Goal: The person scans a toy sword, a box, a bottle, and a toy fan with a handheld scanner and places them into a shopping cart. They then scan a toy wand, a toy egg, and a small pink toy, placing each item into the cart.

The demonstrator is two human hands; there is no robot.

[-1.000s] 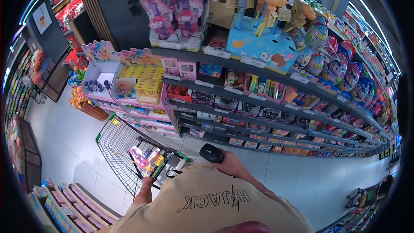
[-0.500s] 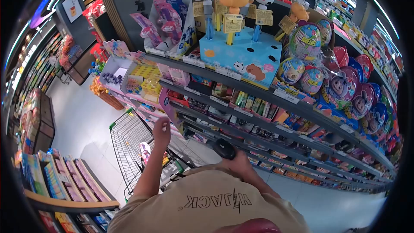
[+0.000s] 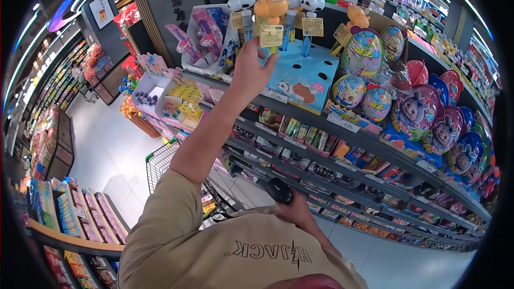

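From the head camera, the left hand (image 3: 250,69) is now high at the top shelf (image 3: 300,103). A second ago it gripped the handle of the shopping cart (image 3: 160,163); half a second ago it was in mid-air above the basket. The reach has thus gone from cart to display, which suggests picking a toy rather than pushing on.

The fingers are spread and half curled just beside the orange toy on a stick (image 3: 271,9), at the near left corner of the blue display box (image 3: 306,72) that carries a row of such toys. The fingertips seem to touch its yellow hang tag (image 3: 271,36), though the fisheye view makes contact hard to confirm; the hand is not yet closed on anything. The toy stands upright in its hole.

The right hand (image 3: 297,215) stays low near the chest, clenched around a black handheld device (image 3: 280,190), as in both earlier frames.
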